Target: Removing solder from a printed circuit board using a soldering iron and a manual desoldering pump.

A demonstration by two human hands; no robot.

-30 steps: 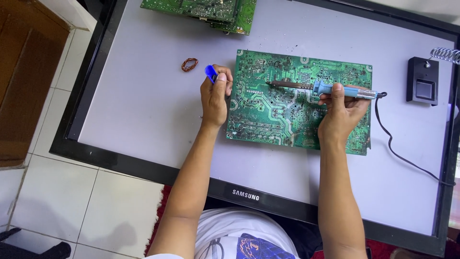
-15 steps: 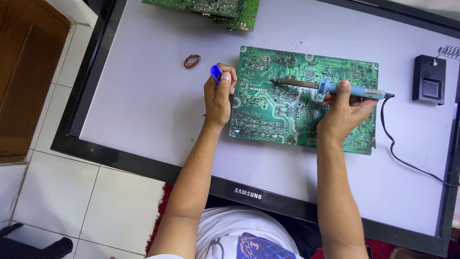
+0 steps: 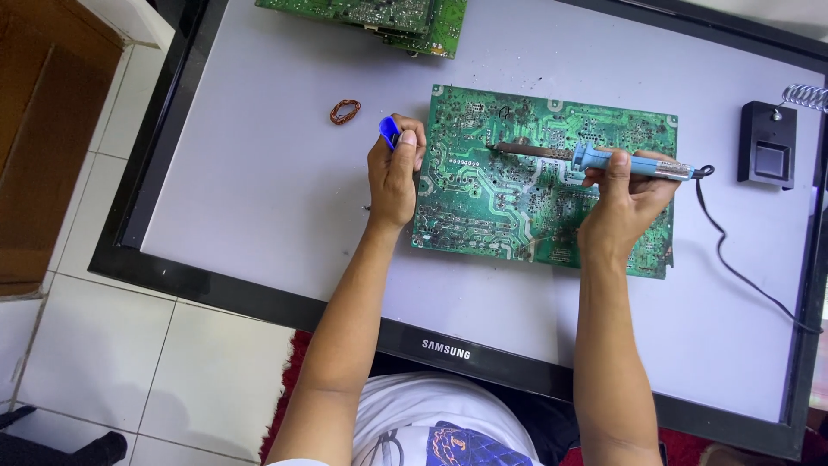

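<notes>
Left hand: my left hand (image 3: pixel 394 173) is closed around a small blue object (image 3: pixel 389 131), maybe a solder holder or a pump, I cannot tell which. It rests at the left edge of the green circuit board (image 3: pixel 483 198).
Right hand: my right hand (image 3: pixel 623 203) grips the blue handle of the soldering iron (image 3: pixel 595 159), fingers wrapped under it and the thumb on top.
Where the iron is: it lies low over the upper middle part of the board. The dark tip (image 3: pixel 496 147) seems to touch the board, but I cannot say this for sure.
Direction: the long axis of the iron goes almost flat from right to left, a little upward in the picture. The tip points left, towards my left hand; the black cord (image 3: pixel 733 267) leaves from the right end.
Board: it lies flat on the grey surface (image 3: pixel 259 173), which looks like the panel of a flat television, solder side up.
Risk: I think the hot tip could slide over the tracks if my grip turns, and bridge or lift them. The cord could pull the handle sideways. My left fingers are near the board edge, so a slip to the left could burn them.
Around: a black iron stand (image 3: pixel 768 147) at the far right, a small copper wire coil (image 3: pixel 345 111), more green boards (image 3: pixel 388 17) at the top.
</notes>
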